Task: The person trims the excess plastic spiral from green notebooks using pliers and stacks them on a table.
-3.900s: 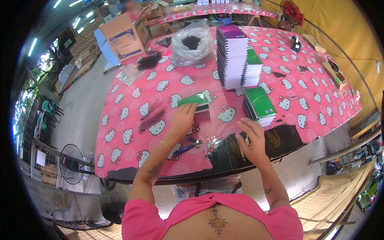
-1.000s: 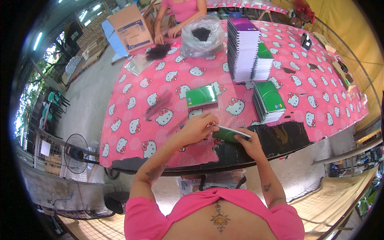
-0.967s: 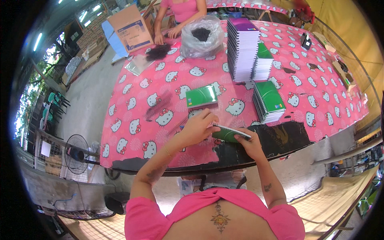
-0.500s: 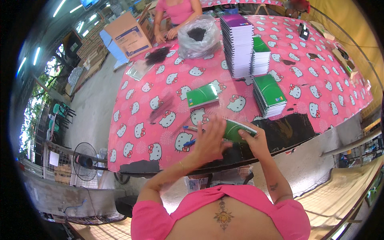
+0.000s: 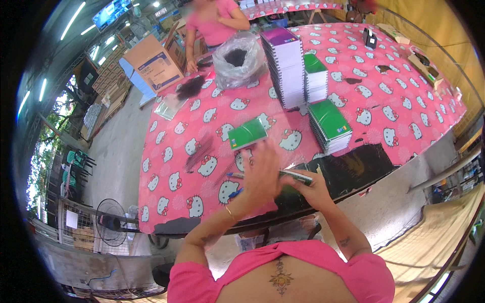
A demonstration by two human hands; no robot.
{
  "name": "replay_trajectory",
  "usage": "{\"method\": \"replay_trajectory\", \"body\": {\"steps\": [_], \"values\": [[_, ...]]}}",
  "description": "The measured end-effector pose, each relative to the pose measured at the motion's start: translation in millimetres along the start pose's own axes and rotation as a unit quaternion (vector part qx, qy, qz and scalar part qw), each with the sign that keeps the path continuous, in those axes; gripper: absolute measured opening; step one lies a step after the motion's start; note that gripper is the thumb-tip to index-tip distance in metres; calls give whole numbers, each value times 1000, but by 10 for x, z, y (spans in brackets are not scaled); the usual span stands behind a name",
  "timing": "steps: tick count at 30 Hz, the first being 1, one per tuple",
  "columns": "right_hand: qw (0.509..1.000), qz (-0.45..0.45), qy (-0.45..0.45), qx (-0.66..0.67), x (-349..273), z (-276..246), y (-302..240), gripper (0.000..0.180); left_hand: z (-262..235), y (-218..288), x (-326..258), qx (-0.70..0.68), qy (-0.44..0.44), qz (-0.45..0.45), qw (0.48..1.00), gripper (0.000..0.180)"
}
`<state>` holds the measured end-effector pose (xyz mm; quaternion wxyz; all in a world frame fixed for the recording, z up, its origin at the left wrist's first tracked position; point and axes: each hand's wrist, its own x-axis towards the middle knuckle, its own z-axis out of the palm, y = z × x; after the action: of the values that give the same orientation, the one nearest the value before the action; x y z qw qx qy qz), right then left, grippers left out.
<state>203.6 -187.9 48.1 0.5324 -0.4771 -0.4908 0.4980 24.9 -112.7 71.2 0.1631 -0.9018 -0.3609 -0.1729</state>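
A green-covered, spiral-bound notebook (image 5: 298, 176) is gripped in my right hand (image 5: 315, 192), tilted nearly edge-on above the table's near edge. My left hand (image 5: 263, 174) is beside its left end, blurred, with fingers stretched out; whether it touches the notebook is hard to tell. By that hand, a pen (image 5: 234, 175) and a blue object (image 5: 235, 193), partly covered, lie on the tablecloth. Just beyond my fingertips rests another green notebook (image 5: 247, 133). Thin dark spiral wires (image 5: 201, 155) are spread to the left.
A stack of green notebooks (image 5: 329, 126) stands right, with a tall purple-topped stack (image 5: 286, 70) and a shorter green one (image 5: 315, 77) behind. A plastic bag of black wires (image 5: 237, 63) sits far off, near a co-worker (image 5: 214, 22) and a cardboard box (image 5: 154, 65).
The notebook in my right hand has turned from showing its green cover to nearly edge-on. The co-worker has raised one arm to the chest. My view has shifted slightly.
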Motion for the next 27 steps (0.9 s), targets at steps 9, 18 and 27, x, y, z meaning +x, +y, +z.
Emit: {"method": "replay_trajectory", "body": {"steps": [9, 18, 27], "values": [[999, -1, 30, -35, 58, -99, 183, 28, 143, 199, -130, -134, -14, 41, 990, 85], [994, -46, 11, -103, 106, -221, 546, 32, 371, 330, -255, -179, -87, 61, 978, 86], [992, -15, -9, -122, 128, -227, 549, 37, 326, 428, -368, -207, -48, 83, 974, 85]]}}
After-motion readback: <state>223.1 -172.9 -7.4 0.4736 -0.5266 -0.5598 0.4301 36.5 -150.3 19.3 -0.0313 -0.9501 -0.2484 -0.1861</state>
